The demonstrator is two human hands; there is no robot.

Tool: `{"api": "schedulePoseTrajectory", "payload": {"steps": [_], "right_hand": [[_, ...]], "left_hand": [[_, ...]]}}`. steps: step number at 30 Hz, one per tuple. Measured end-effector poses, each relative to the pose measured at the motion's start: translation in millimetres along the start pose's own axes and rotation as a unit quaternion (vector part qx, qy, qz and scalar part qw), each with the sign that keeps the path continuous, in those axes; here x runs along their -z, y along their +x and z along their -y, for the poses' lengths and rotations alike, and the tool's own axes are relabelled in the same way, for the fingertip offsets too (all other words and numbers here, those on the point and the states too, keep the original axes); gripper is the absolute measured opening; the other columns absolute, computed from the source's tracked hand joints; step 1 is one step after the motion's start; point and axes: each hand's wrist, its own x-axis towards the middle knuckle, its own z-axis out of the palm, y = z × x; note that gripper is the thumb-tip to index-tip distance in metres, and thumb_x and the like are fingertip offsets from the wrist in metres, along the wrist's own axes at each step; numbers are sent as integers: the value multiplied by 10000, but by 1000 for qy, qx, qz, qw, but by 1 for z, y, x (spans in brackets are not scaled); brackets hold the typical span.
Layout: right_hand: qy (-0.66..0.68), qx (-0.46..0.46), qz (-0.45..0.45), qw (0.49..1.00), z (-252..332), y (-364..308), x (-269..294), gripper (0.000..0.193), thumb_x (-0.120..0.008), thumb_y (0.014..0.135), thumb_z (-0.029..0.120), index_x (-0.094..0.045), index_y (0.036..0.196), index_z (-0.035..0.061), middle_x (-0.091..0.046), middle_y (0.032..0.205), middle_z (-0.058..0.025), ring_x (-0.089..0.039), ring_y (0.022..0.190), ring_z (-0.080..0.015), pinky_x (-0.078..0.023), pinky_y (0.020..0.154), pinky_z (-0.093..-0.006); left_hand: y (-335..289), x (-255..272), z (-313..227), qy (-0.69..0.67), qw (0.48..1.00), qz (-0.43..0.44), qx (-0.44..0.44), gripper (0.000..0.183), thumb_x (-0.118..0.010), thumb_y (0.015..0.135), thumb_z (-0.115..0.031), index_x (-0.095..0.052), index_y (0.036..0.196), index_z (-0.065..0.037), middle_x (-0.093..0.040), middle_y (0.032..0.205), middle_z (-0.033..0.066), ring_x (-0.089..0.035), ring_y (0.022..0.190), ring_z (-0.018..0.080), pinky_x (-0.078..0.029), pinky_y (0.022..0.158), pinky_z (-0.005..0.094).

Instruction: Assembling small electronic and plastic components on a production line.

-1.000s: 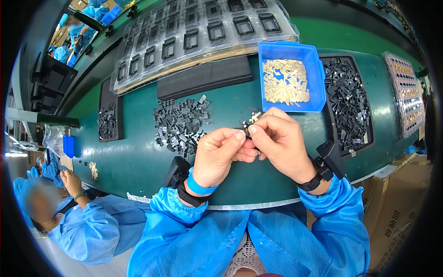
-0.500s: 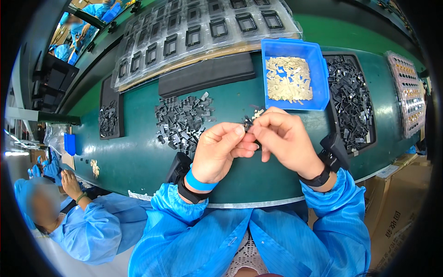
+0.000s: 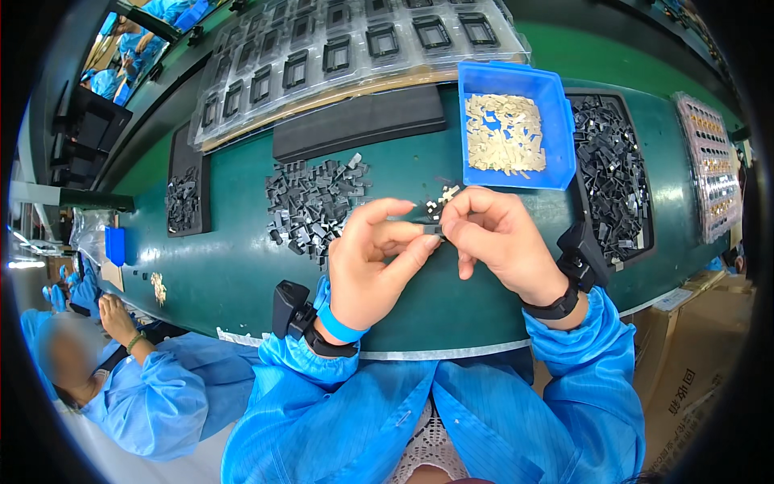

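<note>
A small black plastic piece (image 3: 433,230) is pinched between my two hands over the green table. My left hand (image 3: 363,270), with a blue band at its wrist, grips the piece's left end between thumb and a finger, its index finger lifted. The thumb and fingertips of my right hand (image 3: 504,242) close on the other end, partly covering it. Just beyond the fingertips lies a little cluster of black and pale bits (image 3: 442,200). Left of my hands spreads a loose pile of small black pieces (image 3: 314,202).
Beyond my right hand stands a blue bin (image 3: 567,121) of beige strips (image 3: 508,137). A black tray (image 3: 655,242) of black pieces is to its right. Clear trays (image 3: 355,68) with black frames lie at the back, behind a black foam block (image 3: 359,125). A co-worker (image 3: 153,395) sits at left.
My left hand has shifted slightly left and its index finger has lifted, showing more of the black piece. My right hand stays almost in place.
</note>
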Motion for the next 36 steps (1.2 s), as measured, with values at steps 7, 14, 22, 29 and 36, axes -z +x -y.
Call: {"api": "schedulePoseTrajectory", "payload": {"steps": [7, 14, 22, 29, 36], "right_hand": [[-76, 29, -28, 996, -3, 3, -4, 192, -595, 851, 183, -555, 773, 12, -514, 653, -3, -540, 531, -60, -426, 411, -186], [-64, 2, -25, 998, 16, -3, 5, 194, -587, 867, 210, -561, 815, 25, -546, 657, 0, -517, 502, -49, -435, 424, -179], [-126, 92, -109, 982, 38, -20, 31, 126, -599, 842, 134, -571, 812, 15, -571, 673, -16, -536, 523, -58, -456, 445, -204], [-307, 133, -436, 836, 65, -56, 120, 181, -576, 845, 152, -607, 838, -26, -561, 637, -10, -531, 511, -60, -472, 438, -202], [-274, 147, -365, 878, 75, -56, 72, 153, -593, 848, 143, -597, 867, -9, -562, 695, 4, -519, 547, -42, -454, 448, -187]], "left_hand": [[-4, 3, 6, 162, 982, 5, -99, 353, -664, 773, 6, -461, 1063, 6, -664, 850, 135, -662, 784, 186, -534, 665, 259], [-2, -8, 9, 98, 989, -10, -111, 356, -663, 772, 16, -451, 1057, 7, -667, 848, 133, -657, 774, 167, -528, 643, 252], [-5, -4, 6, 92, 993, 4, -73, 380, -542, 822, 93, -397, 1158, -5, -628, 902, 164, -635, 807, 199, -529, 738, 291], [-1, -3, 3, 122, 990, 15, -71, 301, -565, 841, 20, -432, 1110, 15, -637, 853, 133, -633, 769, 163, -518, 688, 257], [5, -2, 6, 103, 993, -45, -34, 208, -503, 890, -39, -480, 1088, 20, -638, 859, 119, -622, 736, 143, -502, 642, 237]]}}
